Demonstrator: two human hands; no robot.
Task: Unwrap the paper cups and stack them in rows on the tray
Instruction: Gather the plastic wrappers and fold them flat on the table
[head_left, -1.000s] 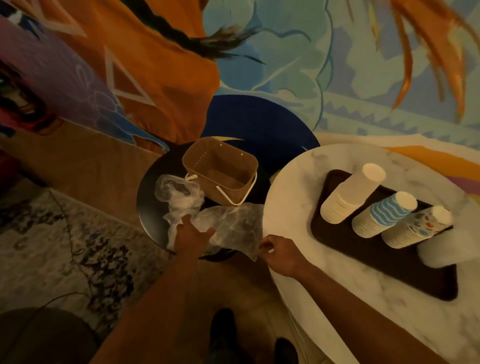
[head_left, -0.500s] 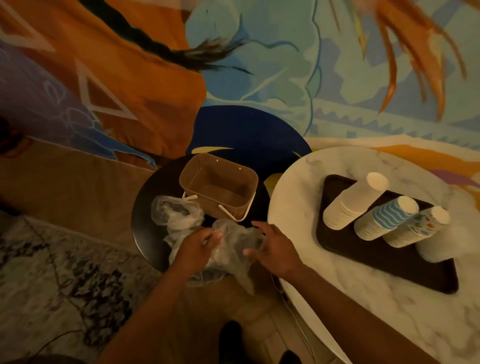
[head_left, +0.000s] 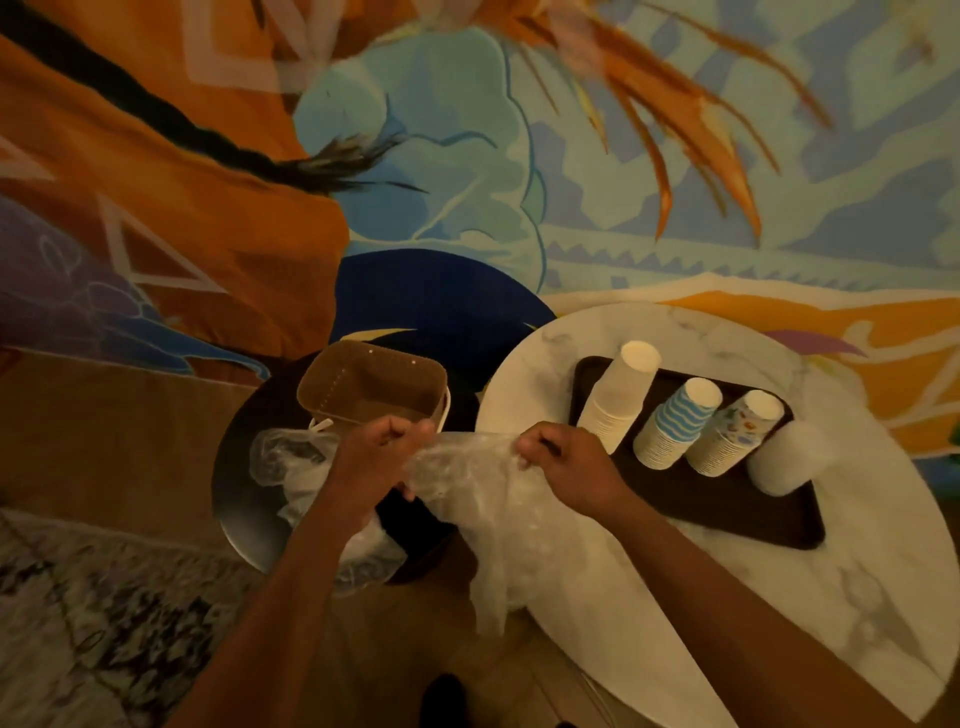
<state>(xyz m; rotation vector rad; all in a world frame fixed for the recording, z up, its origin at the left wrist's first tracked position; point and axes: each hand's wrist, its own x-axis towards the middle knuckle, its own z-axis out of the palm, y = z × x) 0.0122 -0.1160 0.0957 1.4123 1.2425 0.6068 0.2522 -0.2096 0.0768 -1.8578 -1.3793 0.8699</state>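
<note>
A: What's each grip on?
B: Left hand (head_left: 371, 457) and right hand (head_left: 566, 462) both pinch the clear plastic wrapper (head_left: 483, 499), stretched between them above the counter (head_left: 779, 623) edge
A: And the paper cups (head_left: 680, 421)?
B: Stacked, lying side by side on the dark tray (head_left: 717, 514), right of the hands

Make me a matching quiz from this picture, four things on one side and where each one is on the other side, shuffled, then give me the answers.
Things:
1. brown basket
2. blue-striped cup stack
3. plain white cup stack
4. stretched plastic wrapper

Places:
A. leftmost on the tray
B. pinched between the left hand and the right hand
C. standing on the dark round table
D. second from the left on the tray

Pairs: 1-C, 2-D, 3-A, 4-B.
</note>
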